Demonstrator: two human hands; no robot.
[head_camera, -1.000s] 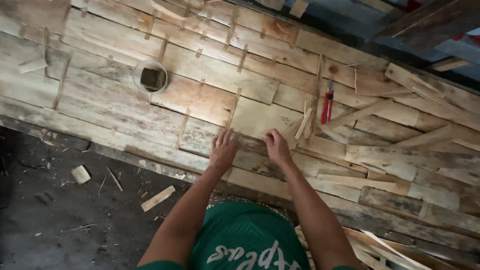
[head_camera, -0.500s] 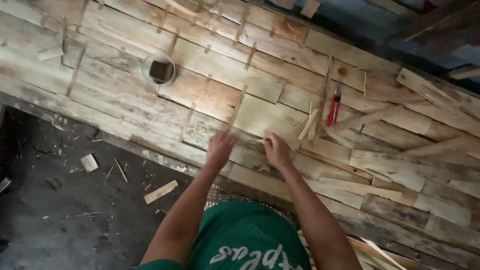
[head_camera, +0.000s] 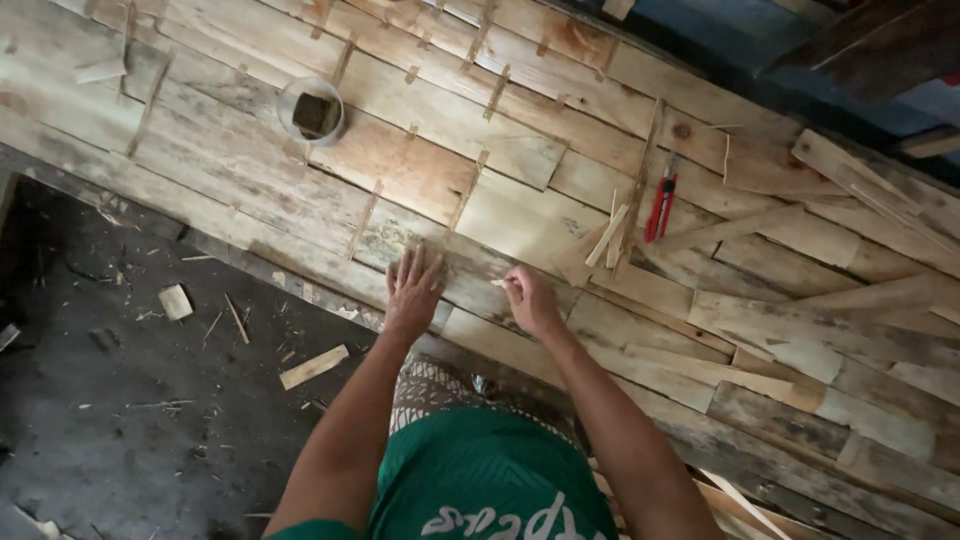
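Wooden sliver pinched over a floor of pale planks

Small pale wooden sliver (head_camera: 497, 284) sits pinched between the fingertips of the right hand (head_camera: 530, 302), just above the weathered, light-brown plank surface (head_camera: 420, 120) near its front edge. The right forearm stretches forward from the lower right, wrist slightly bent, knuckles up and fingers curled in on the sliver. Just to its left, the left hand (head_camera: 412, 293) lies palm down on the boards, fingers spread and extended away from the body, holding nothing; its arm runs straight up from the lower centre. The two hands are close but apart.

Short wooden strips stand in the seams between the planks. Red-handled pliers (head_camera: 660, 207) lie on the boards beyond the right hand, beside a small cluster of thin loose wood strips (head_camera: 610, 232). Farther left, a round clear container (head_camera: 310, 110) holding a dark block rests on the planks. Below the plank edge, dark ground (head_camera: 120, 420) carries scattered chips and a flat wooden offcut (head_camera: 314, 366). A green garment fills the lower centre of the view.
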